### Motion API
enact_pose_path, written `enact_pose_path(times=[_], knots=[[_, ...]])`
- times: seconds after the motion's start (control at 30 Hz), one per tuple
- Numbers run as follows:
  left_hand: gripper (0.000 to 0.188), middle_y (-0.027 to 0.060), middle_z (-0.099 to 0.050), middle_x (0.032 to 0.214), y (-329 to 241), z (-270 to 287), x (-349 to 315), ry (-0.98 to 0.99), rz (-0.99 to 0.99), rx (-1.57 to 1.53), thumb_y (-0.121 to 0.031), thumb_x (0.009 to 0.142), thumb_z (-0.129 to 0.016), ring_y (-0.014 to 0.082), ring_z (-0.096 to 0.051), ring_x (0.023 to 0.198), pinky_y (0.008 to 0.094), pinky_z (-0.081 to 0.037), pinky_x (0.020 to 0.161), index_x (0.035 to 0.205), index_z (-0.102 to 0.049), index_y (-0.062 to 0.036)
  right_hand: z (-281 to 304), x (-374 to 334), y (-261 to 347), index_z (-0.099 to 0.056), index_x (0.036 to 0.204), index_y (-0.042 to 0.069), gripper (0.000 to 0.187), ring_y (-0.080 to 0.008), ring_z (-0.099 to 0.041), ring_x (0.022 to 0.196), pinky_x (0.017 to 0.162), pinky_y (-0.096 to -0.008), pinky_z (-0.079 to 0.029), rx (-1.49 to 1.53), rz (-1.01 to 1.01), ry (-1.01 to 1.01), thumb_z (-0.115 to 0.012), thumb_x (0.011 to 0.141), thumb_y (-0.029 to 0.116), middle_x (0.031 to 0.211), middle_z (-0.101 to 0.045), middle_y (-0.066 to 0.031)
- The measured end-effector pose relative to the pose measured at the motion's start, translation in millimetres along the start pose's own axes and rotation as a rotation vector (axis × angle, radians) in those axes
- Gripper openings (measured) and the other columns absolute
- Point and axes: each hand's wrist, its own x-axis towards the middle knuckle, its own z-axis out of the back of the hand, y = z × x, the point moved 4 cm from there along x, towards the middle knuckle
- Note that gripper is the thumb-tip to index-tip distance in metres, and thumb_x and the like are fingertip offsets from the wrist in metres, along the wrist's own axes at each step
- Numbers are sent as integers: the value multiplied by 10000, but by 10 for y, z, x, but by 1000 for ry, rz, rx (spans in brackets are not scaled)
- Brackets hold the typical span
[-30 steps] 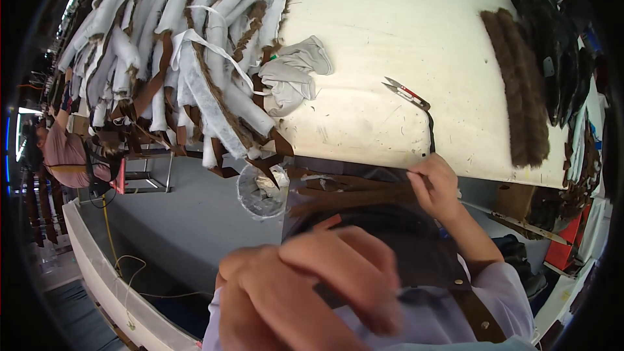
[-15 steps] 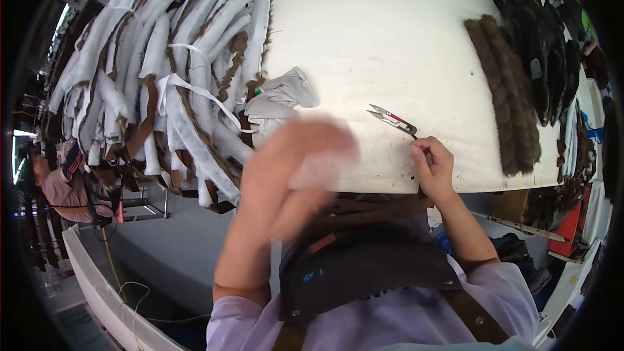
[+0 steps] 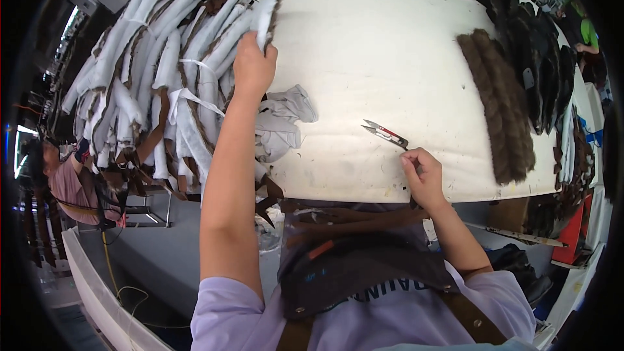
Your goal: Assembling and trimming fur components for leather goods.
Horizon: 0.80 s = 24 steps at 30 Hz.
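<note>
My left hand [image 3: 255, 68] reaches forward to the right side of a large pile. Its fingers are closed on a white padded strip [image 3: 265, 16] edged with brown fur. My right hand [image 3: 424, 174] rests at the table's near edge, fingers curled in. The small thread snips [image 3: 388, 134], with pointed metal blades and a red mark, lie just beyond it. Their dark rear end meets the curled fingers; whether they are gripped is hidden. A crumpled pale grey cloth [image 3: 281, 123], perhaps gloves, lies right of my left forearm.
Padded white strips with fur edges [image 3: 133, 68], some tied with white bands, heap over the left of the cream table [image 3: 364, 52]. Brown fur strips [image 3: 497, 107] lie at right, beside dark fur pieces [image 3: 536, 58]. Another person [image 3: 75, 185] is at far left.
My left hand, blurred over the near table edge before, has moved forward to the pile and closed on a padded strip. My right hand stays beside the snips. The view has shifted slightly.
</note>
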Motion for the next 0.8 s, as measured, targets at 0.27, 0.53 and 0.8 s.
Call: enact_pose_path(times=[0.27, 0.53, 0.8], knots=[[504, 128, -470, 964, -1351, 573, -1262, 297, -573, -195, -18, 682, -619, 313, -559, 759, 390, -476, 610, 1164, -486, -81, 147, 57, 29, -460, 1146, 20, 431, -154, -517, 918, 802, -286, -425, 662, -75, 154, -645, 818, 229, 1007, -547, -98], [548, 148, -483, 994, -1307, 340, -2399, 651, -465, -326, 25, 666, -617, 342, -563, 783, 404, -475, 629, 1185, -473, -78, 609, 279, 909, -436, 1174, 18, 488, -199, -515, 893, 827, -350, -428, 1121, -47, 43, -598, 832, 326, 911, -536, -73], [478, 190, -492, 950, -893, 333, -2671, 669, -307, -286, 38, 695, -543, 388, -531, 838, 408, -450, 709, 1161, -463, -35, 653, 214, 837, -489, 1086, 37, 303, -165, -491, 797, 787, -336, -413, 1519, -68, 314, -500, 889, 267, 832, -525, -46]])
